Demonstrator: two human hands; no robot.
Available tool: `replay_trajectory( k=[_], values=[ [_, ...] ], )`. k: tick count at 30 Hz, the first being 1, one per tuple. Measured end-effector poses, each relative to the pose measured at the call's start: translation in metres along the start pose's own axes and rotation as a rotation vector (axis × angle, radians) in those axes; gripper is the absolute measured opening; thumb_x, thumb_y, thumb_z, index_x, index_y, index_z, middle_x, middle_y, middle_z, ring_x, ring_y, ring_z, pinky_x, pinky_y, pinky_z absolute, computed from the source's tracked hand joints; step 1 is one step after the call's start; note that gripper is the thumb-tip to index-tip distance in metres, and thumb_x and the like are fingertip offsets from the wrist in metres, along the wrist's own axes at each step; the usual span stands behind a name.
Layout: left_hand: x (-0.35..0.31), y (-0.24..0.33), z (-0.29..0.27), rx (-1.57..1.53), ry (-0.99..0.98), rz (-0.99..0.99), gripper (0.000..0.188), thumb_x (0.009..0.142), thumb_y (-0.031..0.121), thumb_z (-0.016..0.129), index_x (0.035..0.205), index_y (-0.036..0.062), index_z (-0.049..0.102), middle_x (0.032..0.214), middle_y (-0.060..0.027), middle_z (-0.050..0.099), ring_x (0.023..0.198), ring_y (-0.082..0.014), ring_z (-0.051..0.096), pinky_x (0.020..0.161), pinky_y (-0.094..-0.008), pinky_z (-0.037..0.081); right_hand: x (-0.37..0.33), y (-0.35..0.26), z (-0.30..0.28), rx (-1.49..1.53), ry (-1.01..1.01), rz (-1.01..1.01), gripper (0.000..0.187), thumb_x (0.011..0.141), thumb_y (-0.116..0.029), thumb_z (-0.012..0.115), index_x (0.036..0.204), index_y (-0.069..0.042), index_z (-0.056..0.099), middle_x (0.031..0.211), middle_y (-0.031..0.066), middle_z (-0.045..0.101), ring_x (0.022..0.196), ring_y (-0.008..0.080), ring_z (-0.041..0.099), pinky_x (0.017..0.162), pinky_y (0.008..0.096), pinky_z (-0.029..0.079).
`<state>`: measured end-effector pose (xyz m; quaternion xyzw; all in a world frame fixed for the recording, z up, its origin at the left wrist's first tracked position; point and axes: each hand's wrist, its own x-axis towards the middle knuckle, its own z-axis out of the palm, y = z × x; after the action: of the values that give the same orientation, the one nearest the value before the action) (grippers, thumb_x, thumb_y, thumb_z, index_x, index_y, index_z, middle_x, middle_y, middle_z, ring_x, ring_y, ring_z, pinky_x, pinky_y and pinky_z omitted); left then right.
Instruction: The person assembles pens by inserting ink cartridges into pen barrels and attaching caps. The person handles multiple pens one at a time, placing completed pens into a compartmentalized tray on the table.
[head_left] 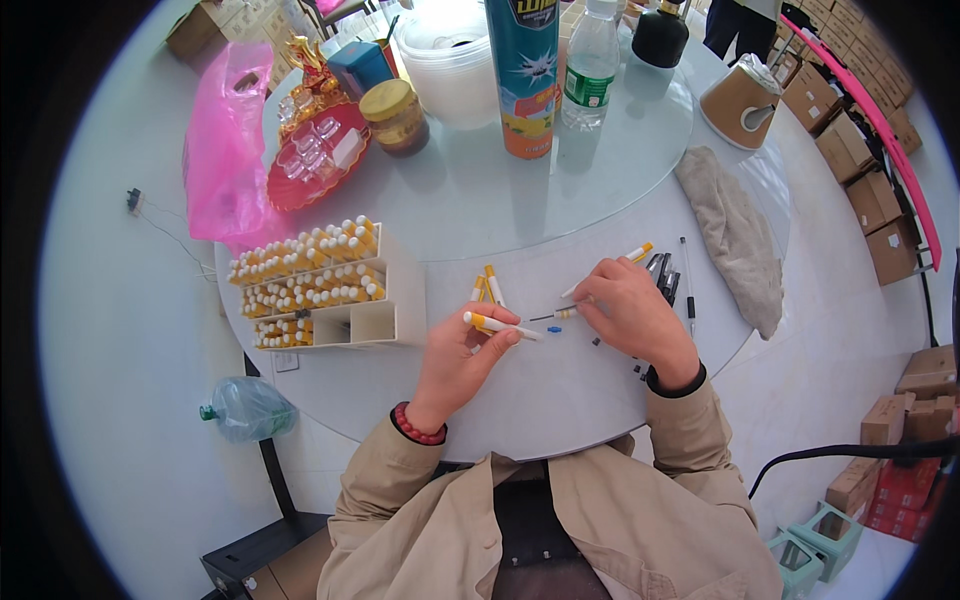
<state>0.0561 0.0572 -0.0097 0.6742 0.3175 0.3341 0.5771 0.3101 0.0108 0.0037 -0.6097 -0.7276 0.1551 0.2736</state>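
My left hand (458, 365) is closed around a white and yellow pen (490, 322), its pale end pointing toward my right hand. My right hand (640, 315) has its fingertips pinched at a thin pen refill (564, 314), which has a pale yellow section and a dark thin tip turned toward the left hand. Just below lies a small blue piece (554, 330). Beyond my left hand rest several yellow-and-white pens (492, 287). Another such pen (638, 252) shows behind my right hand, partly covered by it. Several black pens (664, 277) lie to its right.
A white rack (405, 300) filled with yellow-and-white pens stands at left. Small black bits (640, 372) lie near my right wrist. A grey cloth (735, 240) lies at right. The glass turntable (450, 215) carries a spray can (528, 90), a bottle (590, 75) and a red tray (285, 190).
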Motion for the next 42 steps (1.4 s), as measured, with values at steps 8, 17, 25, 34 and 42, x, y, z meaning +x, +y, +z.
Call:
replay_trajectory(
  k=[8,17,25,34,42],
  values=[
    [0.005,0.003,-0.004,-0.449,0.112,-0.202,0.019,0.103,0.013,0.056,0.12,0.0051,0.051,0.106,-0.0123,0.069,0.084,-0.0149,0.067,0.068,-0.0245,0.051,0.004,-0.008,-0.006,0.125,0.059,-0.085,0.011,0.082,-0.007,0.072,0.092,-0.005,0.07,0.09,0.0095,0.063,0.086,0.0285,0.059,0.078,0.0391,0.049],
    [0.007,0.006,-0.003,-0.452,0.172,-0.213,0.037,0.104,0.014,0.055,0.135,0.0036,0.039,0.106,-0.0154,0.069,0.083,-0.0153,0.067,0.068,-0.0247,0.051,-0.008,-0.023,-0.021,0.346,-0.724,-0.11,0.02,0.082,-0.008,0.076,0.1,-0.01,0.069,0.091,0.0033,0.066,0.08,0.0212,0.065,0.067,0.0362,0.05],
    [0.007,0.007,-0.007,-0.629,0.145,-0.242,0.043,0.103,0.015,0.053,0.14,0.0041,0.034,0.103,-0.0167,0.069,0.082,-0.0159,0.065,0.069,-0.0265,0.049,-0.009,-0.026,-0.003,0.113,-0.529,-0.154,0.01,0.085,-0.009,0.07,0.093,-0.011,0.064,0.087,0.0052,0.061,0.084,0.0283,0.063,0.069,0.0405,0.049],
    [0.006,0.01,-0.01,-0.789,0.119,-0.304,0.04,0.106,0.018,0.047,0.141,0.0034,0.036,0.103,-0.0152,0.067,0.08,-0.0152,0.062,0.069,-0.0265,0.049,-0.005,-0.021,0.005,0.082,-0.213,-0.25,0.009,0.085,-0.007,0.069,0.091,-0.009,0.063,0.088,0.0059,0.061,0.087,0.0291,0.062,0.07,0.0394,0.051],
    [0.006,0.012,-0.01,-0.973,0.174,-0.363,0.034,0.109,0.024,0.039,0.136,0.0036,0.043,0.099,-0.0128,0.067,0.075,-0.0123,0.061,0.064,-0.0248,0.05,-0.002,-0.023,0.004,0.073,-0.181,-0.149,0.009,0.084,-0.006,0.069,0.089,-0.009,0.063,0.088,0.0061,0.061,0.085,0.0286,0.063,0.07,0.0387,0.051]
  ],
)
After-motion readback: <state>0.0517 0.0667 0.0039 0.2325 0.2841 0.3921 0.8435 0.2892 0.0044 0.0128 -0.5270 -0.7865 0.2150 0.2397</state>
